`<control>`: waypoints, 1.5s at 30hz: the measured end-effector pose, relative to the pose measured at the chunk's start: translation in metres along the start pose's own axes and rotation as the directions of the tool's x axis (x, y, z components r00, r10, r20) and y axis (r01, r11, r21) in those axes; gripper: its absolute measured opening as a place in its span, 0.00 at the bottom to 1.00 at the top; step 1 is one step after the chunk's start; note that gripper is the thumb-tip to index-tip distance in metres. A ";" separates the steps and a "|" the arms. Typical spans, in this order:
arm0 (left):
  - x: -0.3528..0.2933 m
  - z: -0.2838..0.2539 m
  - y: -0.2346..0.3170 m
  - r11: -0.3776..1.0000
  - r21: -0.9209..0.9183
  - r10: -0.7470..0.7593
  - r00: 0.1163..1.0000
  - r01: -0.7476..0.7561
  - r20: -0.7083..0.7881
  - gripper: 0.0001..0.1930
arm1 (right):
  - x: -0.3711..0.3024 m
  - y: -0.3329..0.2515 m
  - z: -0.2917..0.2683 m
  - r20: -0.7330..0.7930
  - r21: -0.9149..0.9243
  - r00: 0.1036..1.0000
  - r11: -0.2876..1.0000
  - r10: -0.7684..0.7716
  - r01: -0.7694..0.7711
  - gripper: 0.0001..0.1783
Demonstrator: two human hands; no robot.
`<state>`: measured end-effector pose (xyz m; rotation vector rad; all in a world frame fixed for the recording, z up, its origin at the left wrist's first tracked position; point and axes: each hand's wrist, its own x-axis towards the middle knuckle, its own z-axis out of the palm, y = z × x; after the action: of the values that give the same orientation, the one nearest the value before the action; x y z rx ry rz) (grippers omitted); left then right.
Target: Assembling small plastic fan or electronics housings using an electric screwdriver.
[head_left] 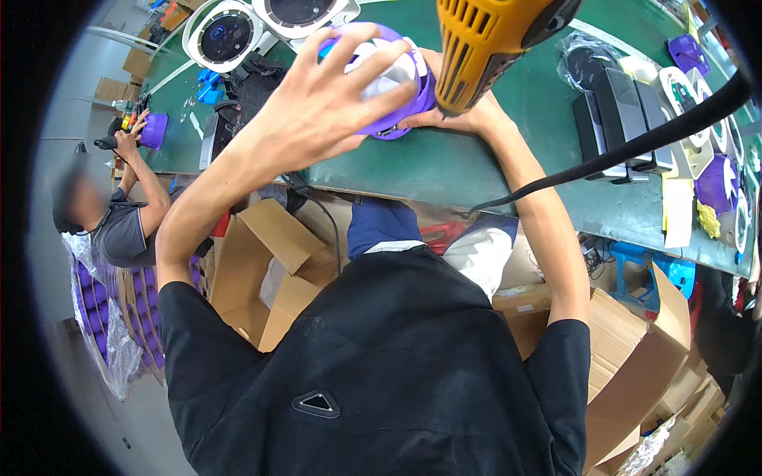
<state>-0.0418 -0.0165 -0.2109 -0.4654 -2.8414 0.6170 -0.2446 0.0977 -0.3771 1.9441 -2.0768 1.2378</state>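
Observation:
A round purple plastic housing [389, 131] with a white inner part [389, 78] is held at the near side of the green workbench. My left hand [337, 91] lies across its top, the fingers spread and bent over the white part. From the right, my right hand [468, 119] grips the housing's side, thumb at the lower rim; its other fingers are partly hidden. A yellow-and-black power tool [480, 47] points downward close in front of my right hand and covers part of it. No finger of mine is seen on that tool.
White round units [225, 38] stand at the back left, beside a black bag [258, 87]. Dark boxes [623, 119] sit right, near a thick black cable [635, 143]. Open cartons [266, 262] flank my legs. Far left, another person [131, 206] works at a purple part [155, 131].

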 end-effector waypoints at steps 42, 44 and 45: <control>0.009 0.025 -0.067 0.935 -0.347 0.029 0.963 0.068 0.267 0.39 | -0.001 -0.001 0.004 -0.027 0.045 0.995 0.994 0.098 -0.097 0.55; 0.026 0.021 -0.070 0.966 -0.187 0.216 0.956 -0.179 0.199 0.36 | -0.001 -0.001 0.004 -0.028 0.036 0.995 0.995 0.094 -0.093 0.55; 0.031 0.021 -0.071 0.950 -0.097 0.309 0.934 -0.296 0.179 0.35 | -0.001 -0.001 0.003 -0.014 0.016 0.996 0.996 0.092 -0.092 0.55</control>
<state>-0.0941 -0.0752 -0.1951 -0.9170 -3.0051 0.6489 -0.2417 0.0972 -0.3791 1.8595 -2.1790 1.2834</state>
